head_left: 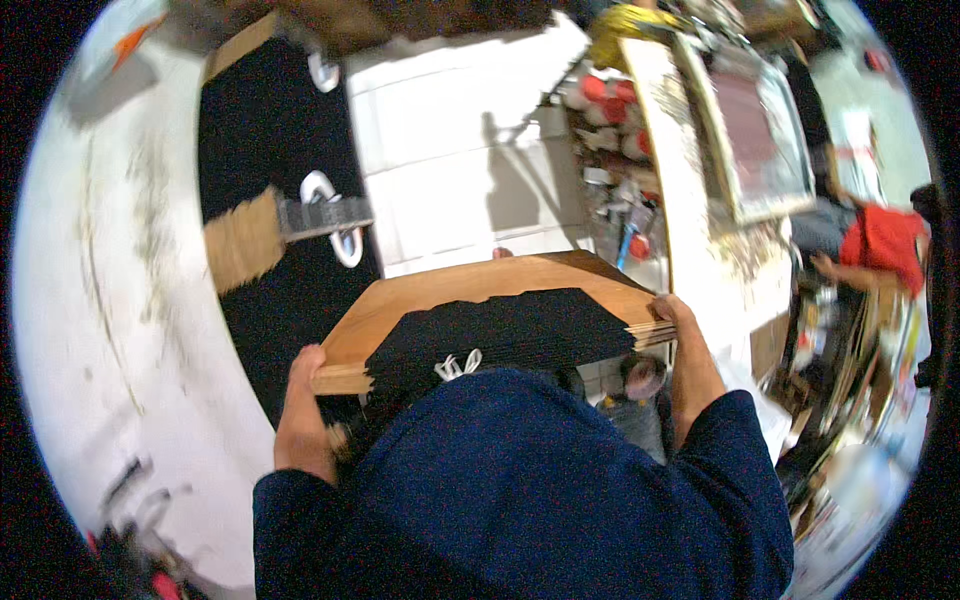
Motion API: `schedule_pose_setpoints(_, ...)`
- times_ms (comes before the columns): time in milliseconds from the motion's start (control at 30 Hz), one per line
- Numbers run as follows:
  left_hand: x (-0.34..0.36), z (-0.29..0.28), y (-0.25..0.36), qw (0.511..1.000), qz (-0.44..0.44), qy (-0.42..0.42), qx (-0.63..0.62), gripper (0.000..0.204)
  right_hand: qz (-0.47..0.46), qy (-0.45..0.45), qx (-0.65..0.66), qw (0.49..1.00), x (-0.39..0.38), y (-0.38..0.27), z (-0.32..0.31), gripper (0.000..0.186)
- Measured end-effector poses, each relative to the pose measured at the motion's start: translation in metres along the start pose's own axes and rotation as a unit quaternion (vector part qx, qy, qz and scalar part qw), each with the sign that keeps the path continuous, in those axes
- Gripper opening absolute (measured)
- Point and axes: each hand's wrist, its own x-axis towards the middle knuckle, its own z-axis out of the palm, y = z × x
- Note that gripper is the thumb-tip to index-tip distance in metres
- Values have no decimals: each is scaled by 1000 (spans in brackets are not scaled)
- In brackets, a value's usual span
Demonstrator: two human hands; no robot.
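The left hand (308,366) and right hand (674,312) grip opposite ends of a stack (490,325), which spans between their fingers. Beyond the left fingers lies a black strip (275,130) with white loops (346,247).

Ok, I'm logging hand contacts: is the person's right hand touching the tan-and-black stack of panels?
Touching. The head view shows the right hand closed on the right end of the stack of panels, no gap showing.
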Motion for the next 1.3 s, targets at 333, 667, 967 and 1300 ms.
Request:
schedule_pose_setpoints(333, 39, -189, 83, 998, -13, 40, 54, 49, 20, -12, 86, 996, -66, -52, 141, 30)
schedule_pose_setpoints(667, 87, -323, 338, 956, 144, 143, 213, 47, 200, -46, 402, 892, -94, -124, 231, 35)
schedule_pose_setpoints(967, 236, -397, 557, 790, 290, 197, 503, 45, 336, 22, 568, 751, -44, -168, 280, 40)
schedule_pose_setpoints(1300, 259, -459, 686, 833, 264, 218, 435, 44, 419, 22, 705, 572, 32, -197, 233, 35)
